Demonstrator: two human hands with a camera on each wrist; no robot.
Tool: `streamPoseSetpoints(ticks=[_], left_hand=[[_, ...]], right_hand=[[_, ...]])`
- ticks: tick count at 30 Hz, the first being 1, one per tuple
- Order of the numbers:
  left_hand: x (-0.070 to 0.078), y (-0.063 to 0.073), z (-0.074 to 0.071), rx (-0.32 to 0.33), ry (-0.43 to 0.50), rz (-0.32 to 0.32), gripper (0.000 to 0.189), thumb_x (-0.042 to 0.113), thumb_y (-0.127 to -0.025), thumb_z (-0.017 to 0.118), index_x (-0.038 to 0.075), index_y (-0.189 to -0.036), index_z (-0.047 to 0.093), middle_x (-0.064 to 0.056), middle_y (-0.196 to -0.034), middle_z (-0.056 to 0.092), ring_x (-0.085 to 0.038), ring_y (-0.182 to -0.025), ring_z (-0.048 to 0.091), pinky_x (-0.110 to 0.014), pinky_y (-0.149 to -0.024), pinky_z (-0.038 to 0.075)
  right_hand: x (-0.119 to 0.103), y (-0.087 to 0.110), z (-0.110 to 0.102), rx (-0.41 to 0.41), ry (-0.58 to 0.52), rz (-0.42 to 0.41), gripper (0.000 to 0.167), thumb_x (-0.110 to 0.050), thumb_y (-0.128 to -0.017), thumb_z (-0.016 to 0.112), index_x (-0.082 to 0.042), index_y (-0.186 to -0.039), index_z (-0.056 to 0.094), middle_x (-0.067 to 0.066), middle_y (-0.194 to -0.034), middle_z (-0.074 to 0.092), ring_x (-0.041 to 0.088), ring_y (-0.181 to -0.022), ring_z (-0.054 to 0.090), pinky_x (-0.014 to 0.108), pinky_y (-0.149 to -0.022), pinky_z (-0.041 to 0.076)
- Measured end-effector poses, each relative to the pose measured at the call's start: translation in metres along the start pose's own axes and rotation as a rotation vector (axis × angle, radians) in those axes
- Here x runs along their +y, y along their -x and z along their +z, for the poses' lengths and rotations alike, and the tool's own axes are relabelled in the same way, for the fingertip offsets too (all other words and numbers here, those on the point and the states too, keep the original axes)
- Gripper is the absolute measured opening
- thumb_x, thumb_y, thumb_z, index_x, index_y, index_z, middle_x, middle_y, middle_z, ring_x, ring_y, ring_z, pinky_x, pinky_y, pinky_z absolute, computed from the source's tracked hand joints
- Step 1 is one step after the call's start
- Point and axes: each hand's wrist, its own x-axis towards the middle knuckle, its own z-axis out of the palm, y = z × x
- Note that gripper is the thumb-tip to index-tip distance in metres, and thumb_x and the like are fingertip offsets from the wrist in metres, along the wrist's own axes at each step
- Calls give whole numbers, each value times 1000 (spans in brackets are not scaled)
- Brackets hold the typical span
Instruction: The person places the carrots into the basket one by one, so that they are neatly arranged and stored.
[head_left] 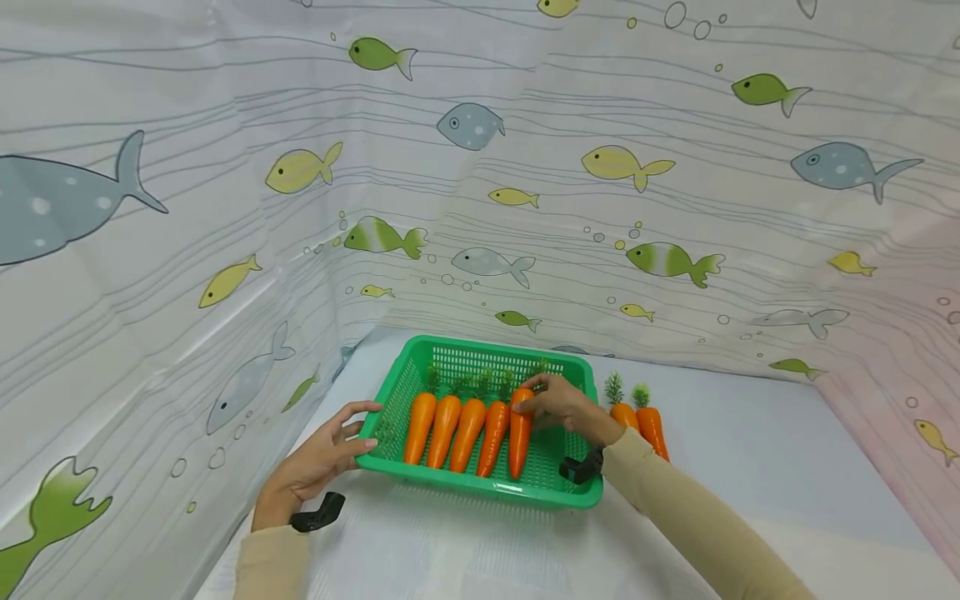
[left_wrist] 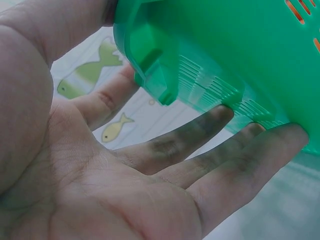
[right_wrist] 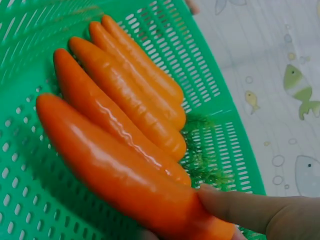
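Observation:
A green plastic basket (head_left: 487,493) with slotted walls holds a row of orange carrots (head_left: 444,429) with leafy green tops toward its back wall. My right hand (head_left: 555,402) pinches the thick upper end of the rightmost carrot (head_left: 519,442), its thumb on top in the right wrist view. That carrot (right_wrist: 115,172) lies beside the others, over the perforated floor. My left hand (head_left: 324,457) holds the basket's left front corner, thumb at the rim. In the left wrist view, the left hand's fingers (left_wrist: 250,160) reach under the basket wall (left_wrist: 225,45), tips touching it.
Two more carrots (head_left: 651,427) with green tops lie on the white table (head_left: 757,467) just right of the basket, partly hidden by the right forearm. A fish-patterned sheet (head_left: 570,225) rises behind the table and along its left side.

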Motion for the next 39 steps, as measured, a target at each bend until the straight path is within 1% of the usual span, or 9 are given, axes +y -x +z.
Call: streamPoseSetpoints(ticks=[5, 9, 16, 20, 24, 28, 30, 34, 39], left_hand=[[-2, 0, -1, 2, -2, -5, 66, 7, -98, 68, 11, -154, 34, -29, -163, 12, -50, -143, 27, -48, -98, 47], [-3, 0, -1, 10, -6, -12, 65, 5, -99, 66, 13, -155, 34, -28, -165, 8, -50, -149, 17, -50, -101, 46], [-2, 1, 0, 27, 1, -22, 64, 3, -98, 65, 13, -154, 35, -28, -162, 19, -46, -138, 35, -48, -96, 49], [-3, 0, 0, 26, 5, -22, 65, 3, -98, 66, 13, -154, 35, -27, -161, 19, -45, -138, 35, -47, -96, 49], [-3, -1, 0, 24, 7, -20, 64, 3, -98, 66, 13, -154, 36, -27, -162, 19, -44, -140, 34, -46, -97, 48], [-4, -1, 0, 21, 8, -18, 64, 2, -98, 65, 13, -154, 35, -27, -160, 23, -42, -133, 41, -47, -96, 49], [-4, -1, -1, 21, 3, -14, 64, 3, -98, 65, 13, -154, 35, -27, -160, 23, -41, -132, 43, -47, -95, 50], [-3, -1, 0, 23, 7, -15, 64, 3, -98, 66, 13, -154, 35, -28, -160, 23, -40, -131, 44, -47, -94, 50], [-3, -1, 0, 25, 9, -19, 64, 3, -98, 66, 13, -154, 36, -27, -161, 20, -42, -134, 41, -47, -95, 50]], right_hand=[[1, 1, 0, -2, 41, 12, 47, -2, -91, 77, 0, -132, 55, 21, -113, 66, 33, -87, 70, 51, -82, 58], [0, 3, 1, -2, 64, 17, 47, 2, -90, 76, 1, -132, 55, 20, -108, 67, 32, -82, 69, 50, -82, 58], [4, 1, 4, -11, 123, 13, 49, 4, -91, 74, 2, -135, 54, 22, -103, 67, 32, -83, 71, 48, -77, 60], [3, 3, 5, -18, 177, 10, 46, -2, -94, 72, 3, -136, 54, 22, -104, 68, 35, -85, 72, 49, -77, 60], [1, 6, 6, 31, 280, -25, 37, -7, -95, 70, 1, -130, 63, 22, -119, 63, 35, -95, 68, 50, -73, 60], [-3, 8, 7, 89, 398, -83, 25, -8, -97, 69, -4, -122, 70, 21, -133, 57, 32, -101, 63, 48, -69, 60], [-6, 10, 7, 100, 441, -114, 22, -8, -97, 68, -5, -119, 72, 20, -134, 58, 32, -99, 64, 47, -67, 60], [-11, 14, 4, 103, 483, -158, 21, -11, -98, 68, -5, -118, 72, 18, -122, 64, 36, -91, 66, 48, -68, 59], [-19, 22, -8, 82, 420, -207, 26, -16, -102, 66, -4, -125, 68, 19, -122, 62, 43, -96, 66, 51, -74, 58]])
